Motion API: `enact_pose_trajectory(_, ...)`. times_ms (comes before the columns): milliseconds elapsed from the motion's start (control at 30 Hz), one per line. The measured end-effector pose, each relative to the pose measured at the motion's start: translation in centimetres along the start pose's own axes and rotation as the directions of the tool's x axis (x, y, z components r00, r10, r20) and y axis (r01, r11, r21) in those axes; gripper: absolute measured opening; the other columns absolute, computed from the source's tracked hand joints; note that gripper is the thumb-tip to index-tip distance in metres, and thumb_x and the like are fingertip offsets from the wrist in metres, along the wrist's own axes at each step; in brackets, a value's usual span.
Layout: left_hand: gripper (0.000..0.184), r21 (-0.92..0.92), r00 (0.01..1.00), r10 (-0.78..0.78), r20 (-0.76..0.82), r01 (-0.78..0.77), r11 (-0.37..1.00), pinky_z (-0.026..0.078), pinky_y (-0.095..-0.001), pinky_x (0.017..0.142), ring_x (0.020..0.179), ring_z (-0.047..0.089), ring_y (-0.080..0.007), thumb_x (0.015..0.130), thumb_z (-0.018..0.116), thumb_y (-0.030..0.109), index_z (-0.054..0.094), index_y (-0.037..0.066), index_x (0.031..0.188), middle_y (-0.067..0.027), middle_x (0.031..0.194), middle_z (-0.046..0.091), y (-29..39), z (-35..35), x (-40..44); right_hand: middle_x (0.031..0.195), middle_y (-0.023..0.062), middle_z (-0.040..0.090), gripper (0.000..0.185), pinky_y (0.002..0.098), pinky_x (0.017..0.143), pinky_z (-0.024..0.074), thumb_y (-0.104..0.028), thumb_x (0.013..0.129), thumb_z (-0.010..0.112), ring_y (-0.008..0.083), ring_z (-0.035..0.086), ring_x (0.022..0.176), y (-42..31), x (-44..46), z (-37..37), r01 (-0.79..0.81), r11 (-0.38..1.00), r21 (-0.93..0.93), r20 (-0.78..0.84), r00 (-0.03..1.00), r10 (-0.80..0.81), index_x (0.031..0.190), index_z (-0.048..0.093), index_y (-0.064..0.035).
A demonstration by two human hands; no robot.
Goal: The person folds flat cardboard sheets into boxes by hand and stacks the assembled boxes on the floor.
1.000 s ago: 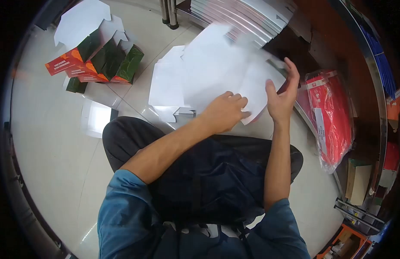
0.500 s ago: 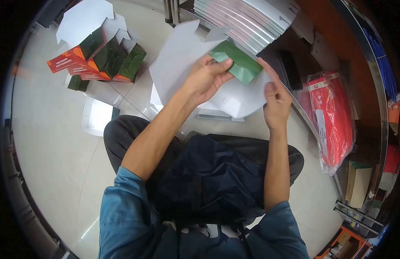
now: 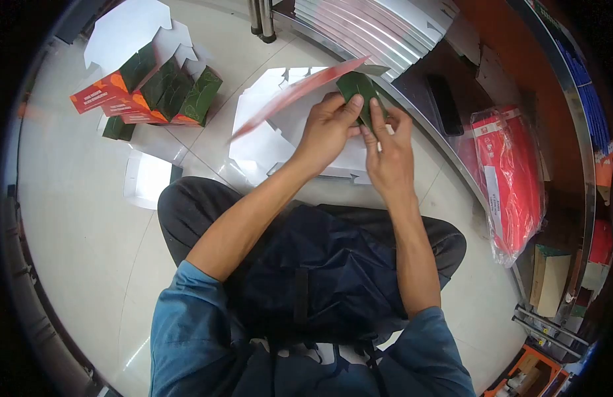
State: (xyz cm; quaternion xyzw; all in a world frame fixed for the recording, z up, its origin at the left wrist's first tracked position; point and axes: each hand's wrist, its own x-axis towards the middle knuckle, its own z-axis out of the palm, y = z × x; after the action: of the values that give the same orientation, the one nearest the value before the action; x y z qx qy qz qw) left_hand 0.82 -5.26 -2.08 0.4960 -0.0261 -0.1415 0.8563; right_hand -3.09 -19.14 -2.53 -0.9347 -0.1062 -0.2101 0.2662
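Note:
Both hands hold one red and green cardboard piece (image 3: 300, 92), folded and raised above the floor. My left hand (image 3: 327, 132) is closed on its green part, thumb on top. My right hand (image 3: 389, 142) pinches the same green part from the right, fingers close to my left thumb. The red panel slants down to the left and is blurred. Beneath it, flat white cardboard sheets (image 3: 250, 135) lie on the floor in front of my legs.
Folded red and green boxes (image 3: 164, 92) stand at the upper left, near an open white box (image 3: 148, 180). A stack of flat cardboard (image 3: 372, 33) lies on a low shelf. A dark phone-like object (image 3: 444, 106) and a plastic-wrapped red bundle (image 3: 508, 178) are at the right.
The cardboard piece has turned from its white face, and its red side and folded green part now show. My right hand has moved left and closed on it beside my left hand.

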Motion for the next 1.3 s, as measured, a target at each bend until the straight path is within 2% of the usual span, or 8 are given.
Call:
enact_pose_trajectory(133, 0.03, 0.297, 0.997, 0.023, 0.079, -0.045, 0.954, 0.049, -0.0294, 0.085, 0.103, 0.059, -0.0138, 0.101, 0.054, 0.028, 0.061, 0.004, 0.119, -0.0036, 0.11, 0.063, 0.7, 0.1, -0.6, 0.115, 0.0221, 0.054, 0.064, 0.0384, 0.09, 0.0487, -0.017, 0.093, 0.063, 0.0323, 0.057, 0.104, -0.9, -0.6, 0.9, 0.019, 1.0, 0.014, 0.133, 0.991, -0.02, 0.148, 0.035, -0.0019)
enact_pose_trajectory(233, 0.033, 0.629, 0.984, 0.111, 0.139, -0.175, 0.758, 0.05, -0.0341, 0.076, 0.088, 0.065, -0.0214, 0.1, 0.053, 0.022, 0.053, 0.003, 0.128, -0.0131, 0.101, 0.067, 1.6, -1.3, 0.1, 0.104, 0.0199, 0.058, 0.057, 0.035, 0.089, 0.0477, -0.014, 0.097, 0.056, 0.0248, 0.059, 0.098, 1.2, 0.3, -0.8, 0.006, 0.868, 0.497, 0.217, 0.967, -0.13, 0.146, 0.032, 0.0032)
enact_pose_trajectory(333, 0.037, 0.833, 0.964, 0.091, 0.249, -0.262, 0.488, 0.049, -0.0411, 0.07, 0.078, 0.067, -0.0356, 0.1, 0.049, 0.018, 0.042, 0.007, 0.135, -0.023, 0.086, 0.067, 4.2, -2.1, -0.2, 0.093, 0.0123, 0.061, 0.046, 0.0308, 0.086, 0.0466, -0.016, 0.1, 0.053, 0.0152, 0.058, 0.091, 2.8, 1.0, -1.2, -0.203, 0.55, 0.81, 0.118, 0.975, 0.186, 0.14, 0.039, 0.0028)
enact_pose_trajectory(600, 0.033, 0.891, 0.913, 0.04, 0.407, -0.406, 0.204, 0.045, -0.0487, 0.058, 0.063, 0.062, -0.0419, 0.099, 0.047, 0.014, 0.04, 0.012, 0.131, -0.0191, 0.06, 0.059, 4.6, -2.3, -0.8, 0.063, 0.0034, 0.053, 0.032, 0.03, 0.054, 0.0422, -0.027, 0.098, 0.059, 0.012, 0.051, 0.055, 2.3, 1.6, -1.1, -0.459, 0.749, 0.477, 0.42, 0.868, 0.264, 0.123, 0.059, -0.0063)
enact_pose_trajectory(800, 0.036, 0.935, 0.951, 0.05, 0.306, -0.31, 0.171, 0.044, -0.0517, 0.06, 0.064, 0.062, -0.0433, 0.099, 0.045, 0.015, 0.036, 0.013, 0.134, -0.0206, 0.061, 0.059, 3.7, -2.8, -0.4, 0.055, 0.0027, 0.05, 0.028, 0.026, 0.049, 0.0353, -0.024, 0.094, 0.066, 0.009, 0.042, 0.047, 1.3, 0.9, 0.3, -0.321, 0.904, 0.283, 0.082, 0.947, 0.31, 0.109, 0.06, -0.0014)
enact_pose_trajectory(1000, 0.034, 0.853, 0.907, 0.077, 0.413, -0.415, 0.315, 0.045, -0.0508, 0.06, 0.062, 0.061, -0.0431, 0.101, 0.043, 0.02, 0.043, 0.015, 0.135, -0.0197, 0.061, 0.059, 5.0, -2.2, -0.8, 0.061, 0.0109, 0.057, 0.031, 0.0346, 0.053, 0.0432, -0.027, 0.088, 0.071, 0.0243, 0.055, 0.053, 0.1, 0.3, -0.9, -0.141, 0.952, 0.272, 0.175, 0.98, 0.095, 0.107, 0.064, -0.004)
enact_pose_trajectory(1133, 0.032, 0.821, 0.901, 0.149, 0.407, -0.432, 0.374, 0.044, -0.0494, 0.056, 0.057, 0.06, -0.0413, 0.1, 0.045, 0.022, 0.048, 0.015, 0.131, -0.019, 0.057, 0.057, 5.8, -2.2, -1.0, 0.079, 0.0123, 0.066, 0.026, 0.0301, 0.056, 0.0456, -0.018, 0.088, 0.071, 0.0166, 0.057, 0.057, 0.2, -0.5, 0.0, -0.143, 0.857, 0.495, 0.22, 0.975, 0.035, 0.108, 0.066, -0.0019)
enact_pose_trajectory(1300, 0.025, 0.817, 0.815, 0.283, 0.505, -0.557, 0.148, 0.049, -0.0441, 0.056, 0.057, 0.063, -0.0349, 0.092, 0.058, 0.03, 0.069, 0.01, 0.103, -0.0146, 0.058, 0.061, 5.7, -4.2, 0.2, 0.091, 0.0075, 0.069, 0.03, 0.0259, 0.061, 0.0481, -0.01, 0.094, 0.063, 0.0106, 0.058, 0.067, -0.4, -0.7, -0.8, -0.336, 0.711, 0.617, 0.36, 0.925, 0.124, 0.122, 0.064, 0.0003)
